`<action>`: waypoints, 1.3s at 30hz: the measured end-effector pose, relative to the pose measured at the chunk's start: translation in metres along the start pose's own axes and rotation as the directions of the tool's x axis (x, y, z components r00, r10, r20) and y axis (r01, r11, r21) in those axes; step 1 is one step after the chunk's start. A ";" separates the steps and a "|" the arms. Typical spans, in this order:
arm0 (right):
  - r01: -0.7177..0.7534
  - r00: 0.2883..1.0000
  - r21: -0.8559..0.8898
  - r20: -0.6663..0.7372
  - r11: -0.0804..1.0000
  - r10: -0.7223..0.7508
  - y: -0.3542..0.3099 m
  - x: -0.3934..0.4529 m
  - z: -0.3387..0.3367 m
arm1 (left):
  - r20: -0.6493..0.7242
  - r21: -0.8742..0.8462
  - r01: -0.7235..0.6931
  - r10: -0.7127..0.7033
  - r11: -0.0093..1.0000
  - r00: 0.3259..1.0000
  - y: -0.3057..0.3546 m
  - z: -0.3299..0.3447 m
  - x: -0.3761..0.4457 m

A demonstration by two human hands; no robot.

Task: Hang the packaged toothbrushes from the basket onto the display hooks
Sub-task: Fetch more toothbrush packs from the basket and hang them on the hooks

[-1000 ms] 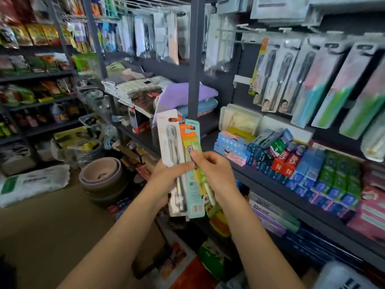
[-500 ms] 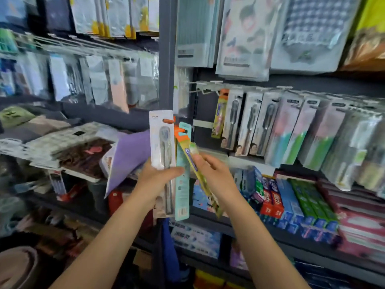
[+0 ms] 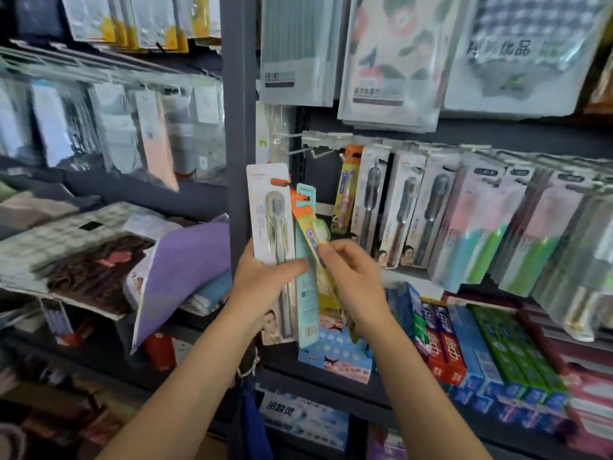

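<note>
Two bare display hooks [image 3: 306, 150] jut out at the left end of the rail, open air beneath them. Just right, hanging toothbrush packs [image 3: 401, 210] crowd the row edge to edge. The dark upright post [image 3: 237, 127] bounds the gap on the left; large hanging packets [image 3: 391, 61] overhang from above, and toothpaste boxes [image 3: 444, 343] fill the shelf below.

My left hand [image 3: 265, 287] and right hand [image 3: 356, 282] are bare, no gloves, rings or watch; both forearms show uncovered, with no sleeve reaching them.
</note>
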State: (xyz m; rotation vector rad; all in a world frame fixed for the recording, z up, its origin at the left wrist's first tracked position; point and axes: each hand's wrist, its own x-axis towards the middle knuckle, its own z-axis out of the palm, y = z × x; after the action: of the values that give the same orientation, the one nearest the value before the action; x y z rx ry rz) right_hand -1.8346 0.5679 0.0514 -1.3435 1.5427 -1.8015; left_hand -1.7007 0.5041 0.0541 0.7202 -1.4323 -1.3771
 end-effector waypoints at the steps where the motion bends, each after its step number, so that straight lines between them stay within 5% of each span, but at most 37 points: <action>1: -0.022 0.999 0.048 0.024 0.999 0.021 0.004 0.006 -0.003 | 0.018 0.005 0.006 -0.006 1.000 1.000 0.001 0.003 0.004; 4: -0.034 0.997 0.088 0.070 0.996 0.027 0.009 0.018 -0.012 | 0.051 0.014 0.014 -0.015 1.000 0.999 0.002 0.011 0.011; 13: 0.060 0.997 -0.150 0.056 0.987 -0.052 0.022 0.042 -0.039 | 0.028 -0.029 0.083 -0.082 0.996 0.996 -0.006 0.028 0.029; 21: 0.037 0.987 0.045 0.154 0.998 -0.043 0.027 0.027 -0.031 | 0.113 -0.190 0.138 -0.118 0.972 0.987 -0.012 0.043 0.021; 31: 0.019 0.945 0.090 0.324 0.996 -0.047 0.024 0.000 -0.012 | 0.125 -0.292 0.199 -0.169 0.935 0.978 -0.016 0.023 -0.001; 39: -0.063 0.969 0.034 0.242 0.997 0.053 0.018 -0.013 -0.006 | 0.127 -0.288 0.217 -0.187 0.933 0.974 -0.014 0.008 -0.012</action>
State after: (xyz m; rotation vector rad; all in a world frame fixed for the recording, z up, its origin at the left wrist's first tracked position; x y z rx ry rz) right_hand -1.8389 0.5762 0.0300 -1.4226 1.3934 -1.5614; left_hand -1.7068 0.5155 0.0387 0.6199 -1.2092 -1.7672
